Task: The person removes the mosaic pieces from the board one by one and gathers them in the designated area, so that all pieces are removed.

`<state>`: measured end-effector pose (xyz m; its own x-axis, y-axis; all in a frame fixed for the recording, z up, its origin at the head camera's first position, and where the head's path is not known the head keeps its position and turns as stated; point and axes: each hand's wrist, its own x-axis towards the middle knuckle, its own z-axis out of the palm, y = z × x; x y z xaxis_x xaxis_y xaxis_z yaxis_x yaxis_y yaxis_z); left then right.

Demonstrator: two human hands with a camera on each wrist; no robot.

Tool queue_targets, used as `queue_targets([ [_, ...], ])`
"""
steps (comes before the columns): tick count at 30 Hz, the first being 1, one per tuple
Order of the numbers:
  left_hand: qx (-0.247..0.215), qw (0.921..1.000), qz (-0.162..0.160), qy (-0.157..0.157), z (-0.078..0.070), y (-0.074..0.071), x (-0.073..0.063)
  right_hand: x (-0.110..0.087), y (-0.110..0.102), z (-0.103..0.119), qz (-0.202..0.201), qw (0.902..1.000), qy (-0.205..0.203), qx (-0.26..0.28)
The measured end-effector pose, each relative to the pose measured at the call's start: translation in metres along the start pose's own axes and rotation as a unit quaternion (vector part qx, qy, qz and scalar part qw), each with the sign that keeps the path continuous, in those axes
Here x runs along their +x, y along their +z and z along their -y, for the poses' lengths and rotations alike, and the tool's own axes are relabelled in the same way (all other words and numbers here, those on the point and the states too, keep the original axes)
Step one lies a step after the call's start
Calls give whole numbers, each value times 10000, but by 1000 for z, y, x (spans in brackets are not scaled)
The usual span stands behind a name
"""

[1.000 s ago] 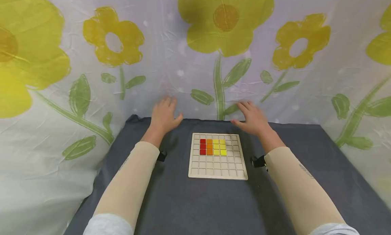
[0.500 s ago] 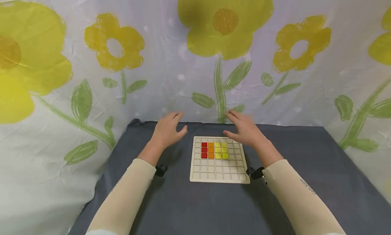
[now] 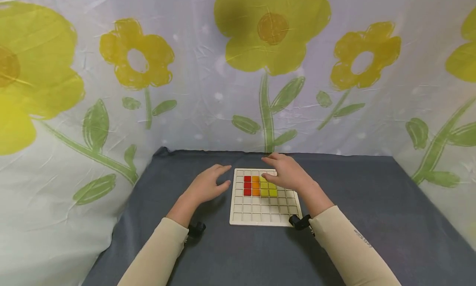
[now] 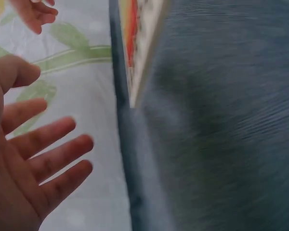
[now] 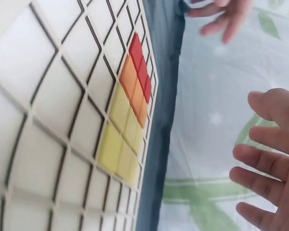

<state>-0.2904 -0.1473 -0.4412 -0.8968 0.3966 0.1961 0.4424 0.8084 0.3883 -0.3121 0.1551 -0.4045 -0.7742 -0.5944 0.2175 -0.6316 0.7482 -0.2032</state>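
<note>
A square wooden grid board (image 3: 253, 215) lies on the dark cloth. In its upper rows sit red tiles (image 3: 247, 186), orange tiles (image 3: 255, 186) and yellow tiles (image 3: 265, 191) side by side, forming one block. My left hand (image 3: 206, 184) hovers just left of the board, fingers spread and holding nothing, as the left wrist view also shows. Over the board's upper right part is my right hand (image 3: 290, 172), its fingers relaxed and apart; it overlaps some yellow tiles in the head view. Nothing lies between its fingers in the right wrist view.
A dark grey cloth (image 3: 238, 253) covers the table. Behind and at both sides hangs a pale curtain (image 3: 201, 112) printed with yellow flowers. Each wrist carries a small black camera, such as the left one (image 3: 196, 229).
Both hands have come down and back from near the curtain toward the board. The right hand has moved left over the board's upper part. The tiles stay in place.
</note>
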Motion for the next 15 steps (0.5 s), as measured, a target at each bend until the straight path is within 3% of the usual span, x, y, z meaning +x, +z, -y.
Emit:
queue_targets([
  [4, -307, 9989, 360, 33, 7, 16, -4, 6, 12, 7, 155, 9993, 183, 299],
  [9, -373, 9963, 772, -56, 14, 29, -5, 13, 29, 13, 439, 9969, 401, 514],
  [15, -520, 9947, 882, 24, 19, 39, 1, 26, 46, 17, 653, 9943, 509, 665],
])
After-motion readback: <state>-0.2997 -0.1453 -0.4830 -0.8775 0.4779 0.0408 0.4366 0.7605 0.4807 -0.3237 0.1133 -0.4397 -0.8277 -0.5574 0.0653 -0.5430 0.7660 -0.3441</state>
